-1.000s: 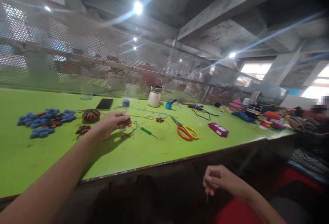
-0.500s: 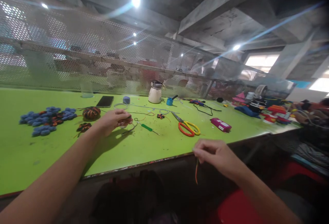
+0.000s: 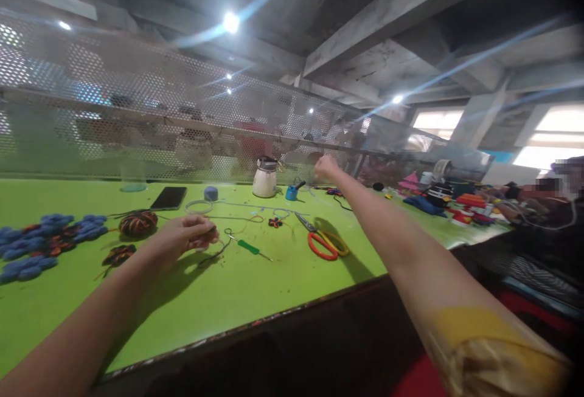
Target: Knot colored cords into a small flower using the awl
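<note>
Above the near left part of the table, my left hand [image 3: 196, 233] has its fingertips pressed together on something small and dark, mostly hidden by the fingers. My right hand [image 3: 326, 169] is raised and stretched forward, closed like a fist; whatever is in it cannot be seen. A crochet hook with a green handle [image 3: 249, 247] lies right of my left hand, beside a loop of dark yarn [image 3: 214, 257]. Scissors with red and yellow handles [image 3: 322, 244] lie below my right forearm. A small dark-and-orange crocheted flower [image 3: 275, 222] is between them.
Blue crocheted flowers [image 3: 30, 266], a brown-orange yarn ball [image 3: 137, 224] and another dark flower [image 3: 119, 255] lie left. Farther back are a phone [image 3: 169, 198], a blue yarn ball [image 3: 210, 193], a cream flask [image 3: 265, 181] and a blue pot [image 3: 292, 193]. A perforated screen [image 3: 182, 135] stands behind.
My right hand has swung up and forward from the table's front edge; the orange-brown strand hanging from it no longer shows. The view has shifted, and my left hand keeps its pinch.
</note>
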`<state>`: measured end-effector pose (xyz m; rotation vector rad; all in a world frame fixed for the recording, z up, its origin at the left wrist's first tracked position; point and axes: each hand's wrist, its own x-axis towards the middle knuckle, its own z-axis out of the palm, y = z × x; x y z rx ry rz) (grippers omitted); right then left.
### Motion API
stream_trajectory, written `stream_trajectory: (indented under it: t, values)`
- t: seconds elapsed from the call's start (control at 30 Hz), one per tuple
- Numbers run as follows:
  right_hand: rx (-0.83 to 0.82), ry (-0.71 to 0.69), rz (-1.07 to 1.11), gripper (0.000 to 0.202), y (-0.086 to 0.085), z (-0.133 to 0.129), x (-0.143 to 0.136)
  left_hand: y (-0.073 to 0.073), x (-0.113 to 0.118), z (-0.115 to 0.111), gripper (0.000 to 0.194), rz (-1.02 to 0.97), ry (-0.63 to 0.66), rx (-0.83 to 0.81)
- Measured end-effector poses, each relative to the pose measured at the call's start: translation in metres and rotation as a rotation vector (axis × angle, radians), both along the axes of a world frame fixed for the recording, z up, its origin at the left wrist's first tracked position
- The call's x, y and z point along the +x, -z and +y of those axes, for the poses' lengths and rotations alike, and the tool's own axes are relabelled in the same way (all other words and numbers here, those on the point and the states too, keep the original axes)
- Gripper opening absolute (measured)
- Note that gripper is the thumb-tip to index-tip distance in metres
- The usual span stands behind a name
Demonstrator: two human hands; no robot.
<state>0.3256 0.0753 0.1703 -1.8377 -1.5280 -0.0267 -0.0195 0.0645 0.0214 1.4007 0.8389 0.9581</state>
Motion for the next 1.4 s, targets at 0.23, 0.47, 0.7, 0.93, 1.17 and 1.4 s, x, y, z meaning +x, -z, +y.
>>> stream_trajectory:
  t: [0.23,0.47,0.7,0.93,1.17,1.4]
  values:
    - [-0.111,0.206,-0.003,0.033,0.035,-0.007,0.052,0.000,0.009,-0.005,0.025,0.082,-0.058,0.049]
    - [-0.176,-0.341,0.141,0.028,0.076,-0.019,-0.060,-0.010,0.020,-0.022,0.020,0.105,0.096,0.050]
    - [-0.509,-1.129,0.757,0.050,0.116,-0.043,-0.127,-0.017,0.026,-0.027,0.015,-0.079,0.203,-0.095]
    - [-0.394,-0.947,0.810,0.025,0.132,-0.038,-0.111,-0.009,0.035,-0.024,0.016,-0.156,0.154,-0.228]
    - [-0.374,-1.051,0.904,0.021,0.133,-0.044,-0.115,-0.005,0.033,-0.027,0.011,-0.157,0.190,-0.219]
    - [-0.457,-1.193,1.065,0.019,0.138,-0.044,-0.118,-0.006,0.031,-0.031,0.014,-0.169,0.259,-0.165]
